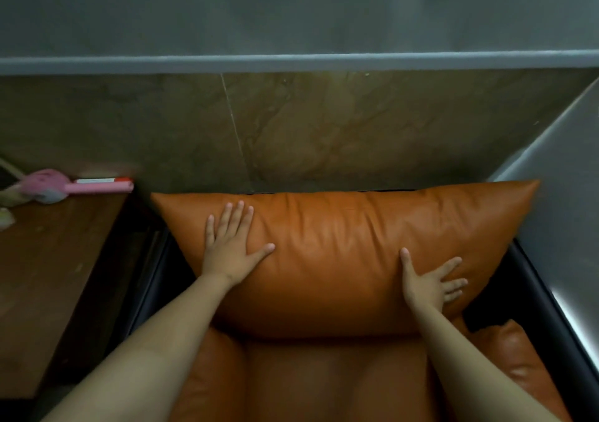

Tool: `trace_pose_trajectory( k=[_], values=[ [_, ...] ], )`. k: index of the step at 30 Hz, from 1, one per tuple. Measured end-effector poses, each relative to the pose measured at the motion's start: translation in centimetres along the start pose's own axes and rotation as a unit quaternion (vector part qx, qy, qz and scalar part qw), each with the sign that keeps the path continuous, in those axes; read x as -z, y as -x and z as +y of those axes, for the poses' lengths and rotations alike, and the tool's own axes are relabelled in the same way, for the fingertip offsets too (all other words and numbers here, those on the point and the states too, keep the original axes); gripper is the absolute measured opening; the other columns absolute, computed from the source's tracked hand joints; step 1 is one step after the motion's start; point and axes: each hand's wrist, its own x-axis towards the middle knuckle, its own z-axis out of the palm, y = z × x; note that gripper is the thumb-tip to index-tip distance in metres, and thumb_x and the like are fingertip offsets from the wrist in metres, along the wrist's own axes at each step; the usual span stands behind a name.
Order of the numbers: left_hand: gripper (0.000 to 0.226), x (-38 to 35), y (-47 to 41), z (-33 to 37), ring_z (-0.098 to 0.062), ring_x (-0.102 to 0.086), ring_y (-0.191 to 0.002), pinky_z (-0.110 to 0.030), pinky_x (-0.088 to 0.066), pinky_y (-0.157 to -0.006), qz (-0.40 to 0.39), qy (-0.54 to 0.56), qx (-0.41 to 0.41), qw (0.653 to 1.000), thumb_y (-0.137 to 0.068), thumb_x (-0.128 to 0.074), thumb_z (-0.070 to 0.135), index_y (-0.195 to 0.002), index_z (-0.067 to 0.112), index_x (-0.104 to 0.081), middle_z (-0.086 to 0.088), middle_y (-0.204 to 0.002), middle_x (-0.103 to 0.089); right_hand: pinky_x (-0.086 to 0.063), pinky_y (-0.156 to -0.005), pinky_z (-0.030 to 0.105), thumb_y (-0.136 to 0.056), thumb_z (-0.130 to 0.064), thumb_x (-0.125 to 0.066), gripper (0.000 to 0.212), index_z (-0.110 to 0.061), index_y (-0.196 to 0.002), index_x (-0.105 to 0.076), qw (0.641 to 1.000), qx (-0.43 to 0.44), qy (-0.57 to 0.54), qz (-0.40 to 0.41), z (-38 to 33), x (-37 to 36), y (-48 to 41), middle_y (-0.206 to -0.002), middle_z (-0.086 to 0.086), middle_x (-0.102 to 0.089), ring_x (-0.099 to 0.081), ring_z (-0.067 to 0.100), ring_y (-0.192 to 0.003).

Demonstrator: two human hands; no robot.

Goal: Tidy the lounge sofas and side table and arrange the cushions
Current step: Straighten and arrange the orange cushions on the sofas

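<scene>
A large orange leather back cushion (pixel 340 253) stands upright at the back of an orange armchair, against the wall. My left hand (pixel 231 243) lies flat on its upper left face, fingers straight and spread. My right hand (pixel 428 284) presses its lower right face with fingers splayed out to the right. Below the cushion lies the orange seat (pixel 334 382). A wooden side table (pixel 55 279) stands to the left of the chair.
On the side table's far edge lie a pink object (pixel 97 185) with a red-and-white tube on it and some pale items at the far left. The chair's dark frame (pixel 534 295) runs down the right side. A marbled wall panel (pixel 324 130) rises behind.
</scene>
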Motion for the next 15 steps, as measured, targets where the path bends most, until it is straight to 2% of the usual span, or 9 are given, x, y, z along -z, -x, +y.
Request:
trace_pose_trajectory(
  k=[4,9,15],
  values=[
    [0.093,0.0,2.6,-0.7,-0.014,0.026,-0.145,-0.040,0.018,-0.117,-0.012,-0.005,-0.031,0.999,-0.086,-0.029,0.077,-0.154,0.026,0.009,0.003,-0.160,0.020,-0.013,-0.114,0.058,-0.083,-0.069,-0.050,0.102,-0.028,-0.153,0.012,0.999,0.033,0.021,-0.036,1.5,-0.9,4.3,-0.160,0.013,0.019,0.014,0.029,-0.148],
    [0.087,0.2,7.6,-2.3,-0.015,0.024,-0.146,-0.040,0.012,-0.119,-0.035,0.060,-0.043,0.997,-0.091,-0.040,0.065,-0.154,0.027,0.005,0.005,-0.161,0.017,-0.014,-0.115,0.059,-0.085,-0.067,-0.047,0.096,-0.030,-0.153,0.008,0.988,0.102,0.035,-0.115,3.5,-4.4,11.3,-0.161,0.010,0.017,0.010,0.028,-0.149],
    [0.087,-1.8,15.1,-6.3,-0.017,0.011,-0.149,-0.041,-0.003,-0.120,-0.067,0.147,0.021,0.987,-0.093,-0.047,0.057,-0.155,0.024,0.003,0.004,-0.162,0.011,-0.019,-0.117,0.049,-0.088,-0.061,-0.052,0.093,-0.032,-0.154,0.007,0.968,0.169,0.031,-0.185,6.3,-7.4,19.8,-0.162,0.008,0.014,-0.001,0.031,-0.149]
  ],
)
